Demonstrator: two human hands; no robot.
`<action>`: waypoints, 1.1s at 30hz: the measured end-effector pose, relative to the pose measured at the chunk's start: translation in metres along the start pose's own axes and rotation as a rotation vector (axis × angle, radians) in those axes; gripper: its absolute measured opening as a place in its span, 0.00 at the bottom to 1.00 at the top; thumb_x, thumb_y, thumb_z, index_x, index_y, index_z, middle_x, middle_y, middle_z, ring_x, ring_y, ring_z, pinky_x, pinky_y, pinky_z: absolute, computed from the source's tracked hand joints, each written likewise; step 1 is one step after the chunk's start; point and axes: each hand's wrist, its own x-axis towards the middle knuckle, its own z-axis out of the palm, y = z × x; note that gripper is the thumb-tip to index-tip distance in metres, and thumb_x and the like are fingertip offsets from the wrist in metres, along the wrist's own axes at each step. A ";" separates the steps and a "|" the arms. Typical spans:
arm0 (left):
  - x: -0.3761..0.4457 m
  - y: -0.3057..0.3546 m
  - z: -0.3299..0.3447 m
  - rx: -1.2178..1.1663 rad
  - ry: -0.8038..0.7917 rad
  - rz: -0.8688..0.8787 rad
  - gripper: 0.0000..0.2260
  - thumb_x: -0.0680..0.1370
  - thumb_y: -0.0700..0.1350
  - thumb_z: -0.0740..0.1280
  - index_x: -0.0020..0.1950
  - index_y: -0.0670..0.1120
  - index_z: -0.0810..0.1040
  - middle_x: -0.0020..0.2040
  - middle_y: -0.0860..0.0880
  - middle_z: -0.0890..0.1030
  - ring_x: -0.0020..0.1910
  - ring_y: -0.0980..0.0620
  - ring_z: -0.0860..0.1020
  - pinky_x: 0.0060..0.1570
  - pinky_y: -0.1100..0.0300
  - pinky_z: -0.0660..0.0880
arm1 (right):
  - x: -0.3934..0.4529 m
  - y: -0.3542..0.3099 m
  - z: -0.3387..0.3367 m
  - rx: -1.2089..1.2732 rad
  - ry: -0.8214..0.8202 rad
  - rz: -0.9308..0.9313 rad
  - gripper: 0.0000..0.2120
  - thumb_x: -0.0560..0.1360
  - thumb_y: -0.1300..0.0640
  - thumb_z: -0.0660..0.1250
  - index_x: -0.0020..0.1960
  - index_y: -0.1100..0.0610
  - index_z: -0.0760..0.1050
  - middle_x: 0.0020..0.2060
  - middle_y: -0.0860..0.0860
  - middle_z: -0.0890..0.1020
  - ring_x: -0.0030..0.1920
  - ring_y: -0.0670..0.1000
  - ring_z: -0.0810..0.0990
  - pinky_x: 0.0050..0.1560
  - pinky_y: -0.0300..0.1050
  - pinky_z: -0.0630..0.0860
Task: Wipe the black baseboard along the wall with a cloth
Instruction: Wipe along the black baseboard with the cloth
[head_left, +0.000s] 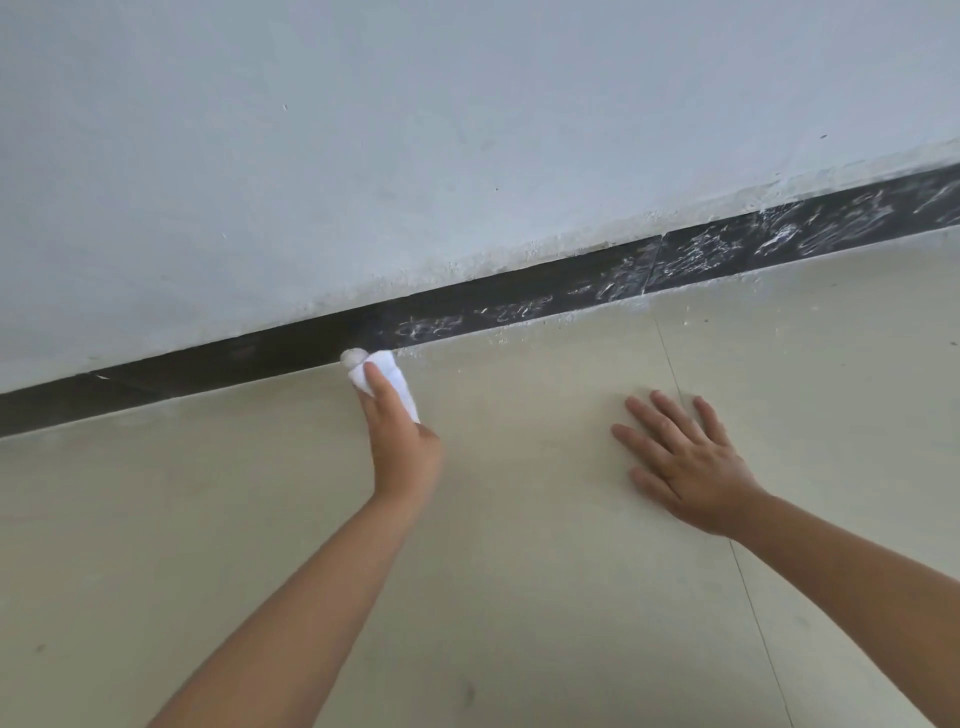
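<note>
The person's left hand (397, 441) reaches out toward eleven o'clock, its fingers curled round a small bunched white cloth (387, 376) and the forefinger laid straight along the top of it. The far end of the cloth, greyed with dust, is pushed against the foot of the long black baseboard strip (249, 356) that runs slantwise from nine o'clock up to two o'clock, where the pale blue-grey painted wall (415, 130) meets the cream tiled floor (493, 597). To the nine o'clock side of the cloth the baseboard looks dark and plain; to the two o'clock side it is streaked with white chalky smears (701, 254), and white crumbs of dust (498, 340) lie on the floor just beneath. The right hand (685, 462) lies flat on the floor at about three o'clock, fingers straight and spread, palm down, holding nothing, well apart from the cloth. A thin grout line (748, 597) passes under that wrist and runs on toward five o'clock.
</note>
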 end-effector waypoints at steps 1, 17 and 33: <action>0.005 -0.007 -0.005 0.005 0.050 -0.064 0.33 0.74 0.28 0.53 0.73 0.43 0.40 0.75 0.45 0.42 0.73 0.47 0.52 0.60 0.70 0.54 | 0.000 -0.001 0.001 0.006 0.001 0.022 0.40 0.77 0.41 0.29 0.59 0.54 0.78 0.62 0.57 0.76 0.61 0.62 0.74 0.60 0.64 0.64; 0.011 0.092 0.081 -0.131 -0.358 0.236 0.33 0.71 0.26 0.54 0.72 0.39 0.43 0.73 0.37 0.37 0.74 0.42 0.44 0.61 0.67 0.54 | 0.001 -0.002 0.009 -0.005 0.182 0.030 0.36 0.79 0.43 0.35 0.55 0.55 0.80 0.57 0.57 0.80 0.59 0.60 0.76 0.66 0.50 0.46; 0.035 -0.030 -0.018 0.129 0.195 -0.200 0.34 0.73 0.28 0.54 0.73 0.40 0.41 0.75 0.40 0.41 0.73 0.44 0.54 0.59 0.58 0.61 | 0.002 0.001 0.018 -0.018 0.298 -0.002 0.35 0.79 0.43 0.35 0.56 0.54 0.80 0.58 0.57 0.79 0.62 0.57 0.70 0.66 0.52 0.46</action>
